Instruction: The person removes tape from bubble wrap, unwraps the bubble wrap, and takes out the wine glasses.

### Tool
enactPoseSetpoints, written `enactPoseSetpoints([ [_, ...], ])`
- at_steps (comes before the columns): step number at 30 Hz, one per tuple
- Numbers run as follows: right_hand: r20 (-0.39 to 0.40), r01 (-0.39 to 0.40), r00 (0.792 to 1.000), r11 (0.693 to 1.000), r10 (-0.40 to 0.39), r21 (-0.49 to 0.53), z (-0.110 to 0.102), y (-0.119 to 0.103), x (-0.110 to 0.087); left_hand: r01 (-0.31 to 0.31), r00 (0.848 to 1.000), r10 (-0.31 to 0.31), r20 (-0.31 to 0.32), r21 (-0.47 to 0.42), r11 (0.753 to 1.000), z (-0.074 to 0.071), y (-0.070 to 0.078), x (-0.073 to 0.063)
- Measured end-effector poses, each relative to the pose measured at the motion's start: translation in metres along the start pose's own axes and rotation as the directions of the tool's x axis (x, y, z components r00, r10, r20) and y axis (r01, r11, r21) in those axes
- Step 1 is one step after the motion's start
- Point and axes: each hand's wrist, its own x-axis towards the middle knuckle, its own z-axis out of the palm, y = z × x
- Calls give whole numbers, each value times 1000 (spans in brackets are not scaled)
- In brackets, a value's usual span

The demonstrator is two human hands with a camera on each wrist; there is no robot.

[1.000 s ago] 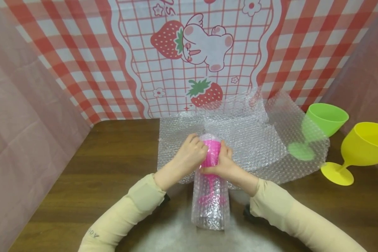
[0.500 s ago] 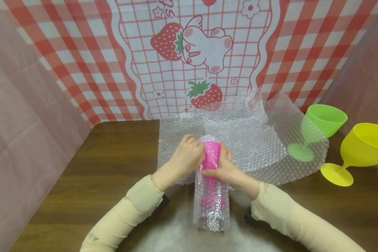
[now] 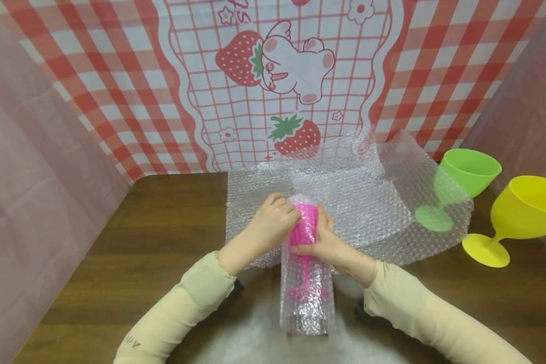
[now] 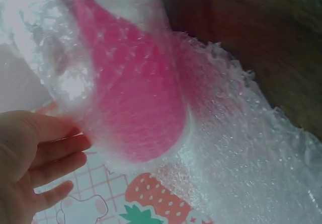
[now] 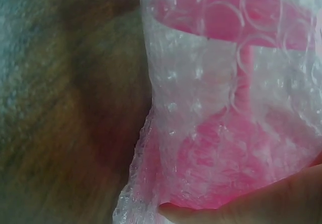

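A pink goblet (image 3: 304,230), rolled in clear bubble wrap (image 3: 307,316), stands in the middle of the head view with its bowl away from the person and its foot nearer. At the rim, the left hand (image 3: 276,217) pinches the wrap with curled fingers. The right hand (image 3: 327,242) grips the wrapped bowl from the other side, thumb across the front. In the left wrist view the pink bowl (image 4: 138,93) shows through the bubbles. The right wrist view shows the goblet's round foot (image 5: 216,15) and stem inside the wrap, with a thumb (image 5: 251,201) along the bowl.
Behind the hands lies a large loose sheet of bubble wrap (image 3: 364,202), its back edge against the checked cloth (image 3: 154,86). A green goblet (image 3: 470,169) stands partly behind the sheet, beside a yellow goblet (image 3: 523,212). The wooden table (image 3: 118,263) extends left.
The wrapped goblet shifts slightly, and its near end of wrap moves a little to the right. Both hands keep their hold, with small movements of the left at the rim.
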Motion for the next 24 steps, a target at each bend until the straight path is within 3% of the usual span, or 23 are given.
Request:
enactPoseSetpoints([
  [3,-2,1,1000,1000,-1,-13,0,0,1,-61,996,66,-53,98,993,3,1,1],
  [7,-11,5,1000,1000,-5,-19,1,2,1,-131,985,153,-80,233,964,6,3,1],
  [12,-12,3,1000,1000,-3,-18,1,3,1,-159,980,188,-71,300,941,8,6,2],
  [16,-10,-11,1000,1000,11,-19,0,3,2,-122,983,151,-103,240,963,11,5,3],
  [19,-11,-15,1000,1000,14,-16,0,3,2,-77,985,99,-144,148,986,14,3,4],
  [22,-20,-12,1000,1000,12,-10,2,4,2,23,989,-20,-149,17,1000,19,-1,4],
  [24,-23,-9,1000,1000,9,-5,3,6,1,122,982,-134,-132,-94,988,22,-4,3],
])
